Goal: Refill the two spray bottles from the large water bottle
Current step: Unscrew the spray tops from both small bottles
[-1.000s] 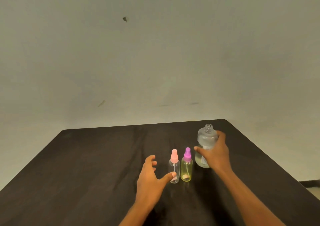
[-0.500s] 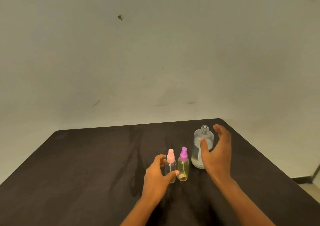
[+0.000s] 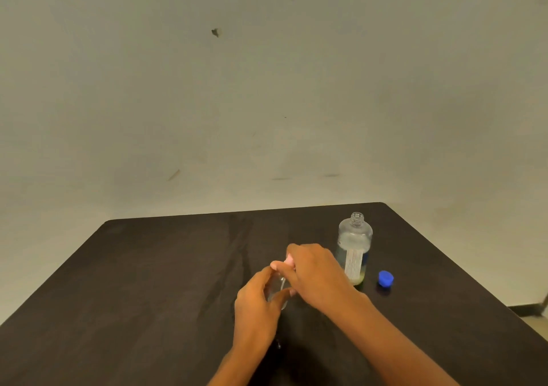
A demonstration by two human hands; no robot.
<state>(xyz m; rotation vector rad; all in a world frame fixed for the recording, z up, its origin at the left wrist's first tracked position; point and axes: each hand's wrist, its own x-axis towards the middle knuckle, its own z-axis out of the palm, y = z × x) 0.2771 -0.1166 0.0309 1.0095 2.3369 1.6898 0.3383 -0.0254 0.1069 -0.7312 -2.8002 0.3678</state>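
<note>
The large clear water bottle [image 3: 355, 246] stands uncapped on the dark table [image 3: 154, 282], partly filled, with a white label. Its blue cap [image 3: 385, 277] lies just right of it. My left hand [image 3: 258, 302] grips the clear body of the pink-topped spray bottle [image 3: 278, 289]. My right hand [image 3: 317, 273] is closed over that bottle's pink top, of which only a sliver shows. The yellow spray bottle with the purple top is hidden behind my right hand.
A plain pale wall rises behind the table. The table's far edge runs just beyond the water bottle and its right edge slants down toward the floor at the lower right.
My right hand left the water bottle and moved left onto the pink top. My left hand closed around the pink spray bottle. The blue cap now shows beside the water bottle.
</note>
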